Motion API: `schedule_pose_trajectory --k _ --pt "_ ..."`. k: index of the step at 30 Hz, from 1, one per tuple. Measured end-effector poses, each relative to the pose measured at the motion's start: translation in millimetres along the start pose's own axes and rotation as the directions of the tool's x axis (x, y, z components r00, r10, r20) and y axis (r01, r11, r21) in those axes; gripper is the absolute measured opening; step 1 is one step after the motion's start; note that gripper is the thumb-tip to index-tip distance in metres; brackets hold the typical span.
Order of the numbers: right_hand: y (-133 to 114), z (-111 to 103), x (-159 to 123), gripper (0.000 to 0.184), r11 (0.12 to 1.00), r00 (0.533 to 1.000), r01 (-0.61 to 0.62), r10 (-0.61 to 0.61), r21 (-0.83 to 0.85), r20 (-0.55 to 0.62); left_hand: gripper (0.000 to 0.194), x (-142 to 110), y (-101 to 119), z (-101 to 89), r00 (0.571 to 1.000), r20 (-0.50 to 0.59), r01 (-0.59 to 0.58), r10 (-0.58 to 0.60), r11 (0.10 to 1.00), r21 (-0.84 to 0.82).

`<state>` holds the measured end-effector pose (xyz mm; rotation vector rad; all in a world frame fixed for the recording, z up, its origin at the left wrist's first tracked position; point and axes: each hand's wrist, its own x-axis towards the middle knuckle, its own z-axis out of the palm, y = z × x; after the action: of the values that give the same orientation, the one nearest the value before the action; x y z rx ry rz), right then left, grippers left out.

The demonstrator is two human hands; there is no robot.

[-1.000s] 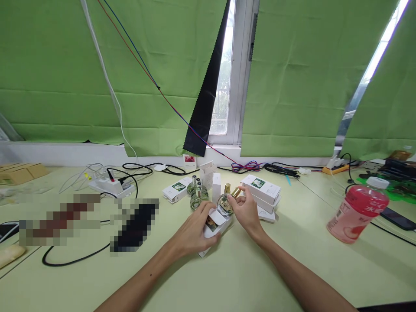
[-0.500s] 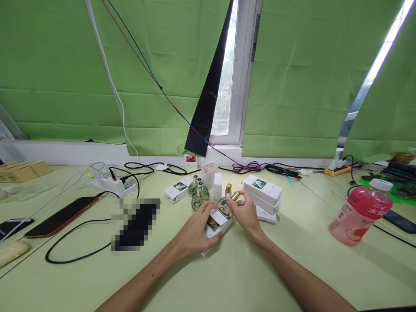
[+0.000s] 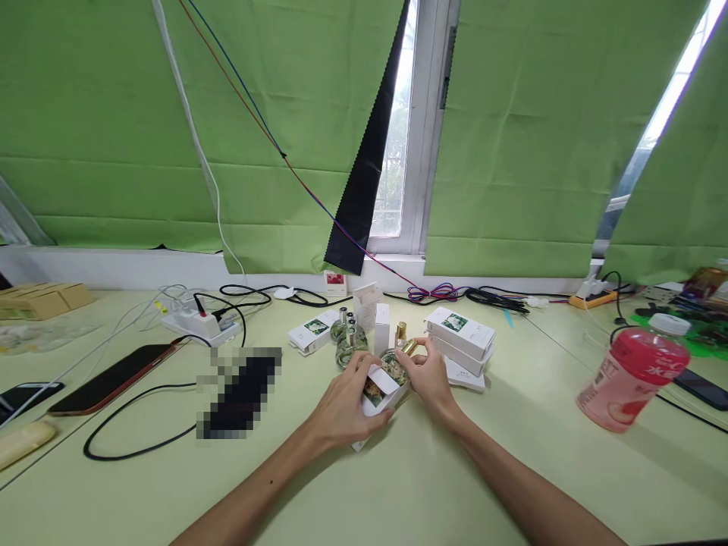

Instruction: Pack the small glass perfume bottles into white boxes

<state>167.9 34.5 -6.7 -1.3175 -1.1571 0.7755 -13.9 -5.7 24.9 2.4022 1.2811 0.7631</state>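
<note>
My left hand (image 3: 341, 402) is closed around a small white carton (image 3: 374, 406) with a floral picture, its end flap folded open. My right hand (image 3: 433, 378) pinches a round glass perfume bottle (image 3: 392, 367) by its gold cap. The bottle lies tilted at the carton's open end, its lower part apparently inside. Just behind stands another bottle with a gold cap (image 3: 401, 330), mostly hidden. Several silver-capped bottles (image 3: 348, 350) stand beyond my left fingers. A narrow white carton (image 3: 381, 326) stands upright beside them.
White cartons (image 3: 463, 334) are stacked right of my right hand; another carton (image 3: 310, 332) lies left of the bottles. A pink drink bottle (image 3: 631, 379) stands far right. On the left are a power strip (image 3: 199, 326), cables and a phone (image 3: 114, 379).
The bottle in my right hand has shifted slightly down and left, deeper into the carton's open end. My left hand keeps its hold on the carton.
</note>
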Motion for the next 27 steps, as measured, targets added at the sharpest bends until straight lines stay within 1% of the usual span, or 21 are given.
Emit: schedule_pose_trajectory --k 3,8,19,27 --pt "3.6 0.7 1.4 0.056 1.0 0.999 -0.014 0.014 0.017 0.042 0.055 -0.2 0.2 -0.1 1.0 0.001 -0.018 0.018 1.0 -0.015" --pt "6.5 1.3 2.6 0.057 0.999 0.998 -0.018 0.016 0.039 0.054 0.056 0.1 0.9 -1.0 0.999 -0.004 -0.045 0.044 0.999 -0.024" --pt "10.0 2.2 3.3 0.059 0.998 1.0 0.005 -0.006 0.06 0.022 0.055 -0.1 -1.9 -0.7 0.996 -0.029 -0.089 0.087 0.994 -0.069" --pt "9.1 2.4 0.3 0.059 0.996 1.0 -0.007 0.006 0.087 0.014 0.053 0.0 -1.8 -0.6 0.996 -0.042 -0.084 0.082 0.994 -0.064"
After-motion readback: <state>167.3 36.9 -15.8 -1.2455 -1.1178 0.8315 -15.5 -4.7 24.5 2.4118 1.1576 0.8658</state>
